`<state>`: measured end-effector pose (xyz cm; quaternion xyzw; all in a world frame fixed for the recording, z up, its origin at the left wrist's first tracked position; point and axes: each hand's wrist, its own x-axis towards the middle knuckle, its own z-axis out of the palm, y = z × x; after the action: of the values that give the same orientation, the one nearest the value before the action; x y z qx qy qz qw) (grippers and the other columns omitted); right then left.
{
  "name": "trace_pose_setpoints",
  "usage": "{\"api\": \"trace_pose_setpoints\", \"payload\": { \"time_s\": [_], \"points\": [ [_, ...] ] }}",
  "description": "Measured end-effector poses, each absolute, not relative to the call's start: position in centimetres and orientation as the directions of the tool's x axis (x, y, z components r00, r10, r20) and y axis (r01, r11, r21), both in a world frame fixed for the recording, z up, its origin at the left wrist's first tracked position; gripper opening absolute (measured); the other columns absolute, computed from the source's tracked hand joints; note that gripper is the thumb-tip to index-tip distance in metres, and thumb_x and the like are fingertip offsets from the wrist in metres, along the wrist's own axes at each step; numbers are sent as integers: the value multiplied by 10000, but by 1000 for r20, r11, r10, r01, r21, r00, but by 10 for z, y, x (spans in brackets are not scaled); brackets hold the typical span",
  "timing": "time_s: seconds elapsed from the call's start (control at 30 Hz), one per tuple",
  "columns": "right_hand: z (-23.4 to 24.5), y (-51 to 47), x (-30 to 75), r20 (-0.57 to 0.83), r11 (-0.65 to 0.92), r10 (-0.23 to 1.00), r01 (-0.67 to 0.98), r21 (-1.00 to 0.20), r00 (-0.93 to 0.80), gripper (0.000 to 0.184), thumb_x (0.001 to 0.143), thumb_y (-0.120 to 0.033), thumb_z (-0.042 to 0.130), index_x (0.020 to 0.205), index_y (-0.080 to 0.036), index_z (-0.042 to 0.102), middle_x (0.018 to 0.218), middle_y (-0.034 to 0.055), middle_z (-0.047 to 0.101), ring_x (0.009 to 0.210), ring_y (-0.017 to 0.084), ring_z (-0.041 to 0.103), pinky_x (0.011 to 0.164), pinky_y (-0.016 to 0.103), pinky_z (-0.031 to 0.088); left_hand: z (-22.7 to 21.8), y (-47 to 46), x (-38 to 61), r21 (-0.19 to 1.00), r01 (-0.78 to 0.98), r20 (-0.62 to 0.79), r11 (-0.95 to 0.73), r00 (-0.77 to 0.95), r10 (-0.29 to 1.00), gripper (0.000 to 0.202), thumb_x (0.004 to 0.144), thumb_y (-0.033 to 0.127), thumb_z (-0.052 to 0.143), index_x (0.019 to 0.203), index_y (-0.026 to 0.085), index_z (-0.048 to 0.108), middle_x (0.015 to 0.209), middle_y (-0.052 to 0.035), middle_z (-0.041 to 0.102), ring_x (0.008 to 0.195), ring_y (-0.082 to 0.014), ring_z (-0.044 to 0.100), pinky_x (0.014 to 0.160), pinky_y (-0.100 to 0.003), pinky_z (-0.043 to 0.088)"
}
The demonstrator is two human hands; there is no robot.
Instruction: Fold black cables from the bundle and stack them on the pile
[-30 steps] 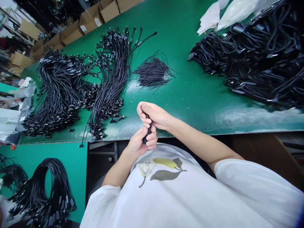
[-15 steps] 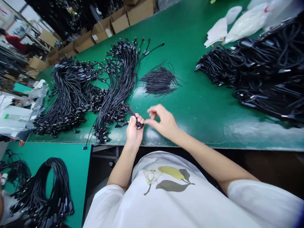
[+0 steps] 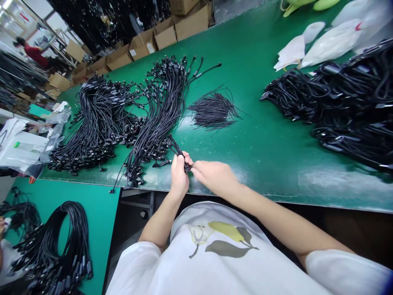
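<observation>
At table edge, left hand grips cable end — right hand now joined, fingers seemingly pinching.

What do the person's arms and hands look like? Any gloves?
No gloves: the left hand and the right hand are bare, with no rings or watch showing. Both arms are bare up to short white sleeves of a T-shirt, printed with a yellow fruit and dark leaves.

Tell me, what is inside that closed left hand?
Black cables from the middle bundle run into the left hand; their ends poke out beside the right hand. How many it grips is hidden.
</observation>
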<state>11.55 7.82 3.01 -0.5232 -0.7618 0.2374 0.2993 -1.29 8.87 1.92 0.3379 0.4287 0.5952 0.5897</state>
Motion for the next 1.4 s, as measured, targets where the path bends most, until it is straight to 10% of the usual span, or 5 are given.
{"api": "trace_pose_setpoints", "payload": {
  "time_s": [0.17,0.4,0.77,0.9,1.4],
  "points": [
    [50,98,136,142,128,977,-97,-987,-160,438,834,-476,623,1172,-224,502,993,41,627,751,119,610,610,233,484,23,77,-14,976,-64,-168,207,382,909,344,848,501,607,817,159,587,703,0,516,674,-120,471,684,-262,398],
    [50,107,129,-44,-276,936,-653,-705,-348,410,818,-560,634,790,-189,459,509,-130,312,349,-2,143,317,128,125,35,60,2,623,-310,-455,718,602,656,390,799,502,672,839,125,583,610,55,357,490,-48,285,463,-181,260],
    [29,130,201,20,73,854,82,-994,-520,221,873,-343,592,957,-140,616,825,22,672,717,89,618,658,210,494,24,63,-3,771,-235,-454,592,449,770,383,733,453,756,744,100,607,558,38,425,490,-41,338,487,-201,231],
    [15,192,263,46,24,999,565,-825,25,205,881,-288,541,794,-109,589,802,38,616,743,71,571,690,197,436,24,74,-5,779,-345,-416,523,339,844,374,696,432,788,749,112,601,572,46,414,492,-38,325,478,-193,227],
    [13,99,213,-113,-14,969,408,-913,-219,153,869,-341,510,857,-189,507,552,-56,534,516,103,508,550,232,385,31,81,9,735,-441,-346,515,408,845,486,738,404,762,1127,174,582,595,63,428,482,-48,322,486,-194,229]
  ]
}}
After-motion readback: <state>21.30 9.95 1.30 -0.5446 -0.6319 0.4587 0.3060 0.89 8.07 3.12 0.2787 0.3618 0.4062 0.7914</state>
